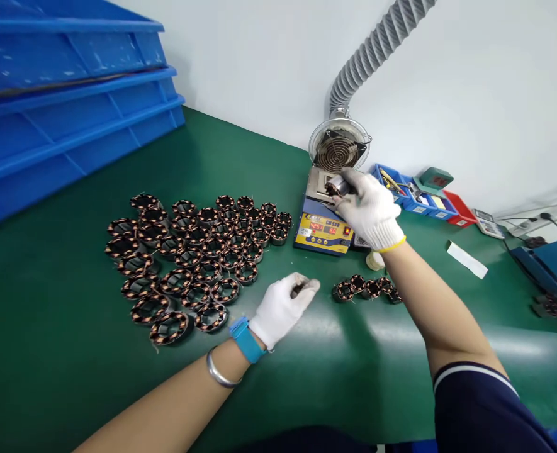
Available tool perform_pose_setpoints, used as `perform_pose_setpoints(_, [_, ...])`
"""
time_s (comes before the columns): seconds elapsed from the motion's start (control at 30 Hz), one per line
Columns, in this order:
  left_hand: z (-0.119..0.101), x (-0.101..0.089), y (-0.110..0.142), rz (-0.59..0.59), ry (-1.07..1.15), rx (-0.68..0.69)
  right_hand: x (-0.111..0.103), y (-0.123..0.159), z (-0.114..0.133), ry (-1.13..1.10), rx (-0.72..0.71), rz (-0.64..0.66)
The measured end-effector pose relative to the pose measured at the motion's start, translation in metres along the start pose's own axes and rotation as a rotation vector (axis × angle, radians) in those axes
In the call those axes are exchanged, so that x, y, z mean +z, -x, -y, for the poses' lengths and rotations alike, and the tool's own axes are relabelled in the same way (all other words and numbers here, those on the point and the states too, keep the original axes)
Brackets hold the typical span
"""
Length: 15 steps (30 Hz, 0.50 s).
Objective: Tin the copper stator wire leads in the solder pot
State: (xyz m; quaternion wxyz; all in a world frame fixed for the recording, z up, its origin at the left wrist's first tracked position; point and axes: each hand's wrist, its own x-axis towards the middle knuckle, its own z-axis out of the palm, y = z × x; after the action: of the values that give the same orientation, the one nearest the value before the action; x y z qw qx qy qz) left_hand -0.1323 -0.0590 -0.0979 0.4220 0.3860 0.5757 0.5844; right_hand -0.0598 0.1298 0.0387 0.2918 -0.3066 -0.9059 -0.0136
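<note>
- White gloves (274, 313) with darkened fingertips cover your 2 hands.
- Your right hand (364, 204) pinches 1 copper-wound ring (333, 187) between thumb and fingers, above the blue-and-yellow machine (324, 233) with lit red digits and in front of the round fan (337, 153).
- Your left hand (285, 305) is over the green tabletop (278, 396), fingers curled toward the thumb; whether they grip anything, I cannot tell.
- Left of that hand, you have a large cluster of similar rings (208, 263), packed close together.
- On its other side, near your right forearm, lies a smaller group of rings (371, 289).
- Beyond your right hand sit small blue trays (417, 206) and 1 red tray (460, 211).
- At your far left, large blue bins (65, 113) are stacked.
- Behind the machine, a grey hose (382, 47) rises from the fan.
</note>
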Motion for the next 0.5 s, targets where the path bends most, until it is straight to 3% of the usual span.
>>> perform_pose_setpoints(0.07, [0.004,0.001,-0.004,0.033,-0.008,-0.017,0.001,-0.023,-0.011,0.085,0.016,0.025])
perform_pose_setpoints(0.17, [-0.002,-0.005,-0.007,-0.052,0.177,-0.039,0.005,-0.032,-0.011,0.046,0.029,0.034])
perform_pose_setpoints(0.33, [-0.019,-0.016,-0.005,-0.158,0.359,0.041,0.013,0.023,0.028,-0.238,-0.049,0.107])
perform_pose_setpoints(0.5, [-0.024,-0.016,-0.003,-0.223,0.373,0.026,0.017,0.075,0.055,-0.257,-0.145,0.188])
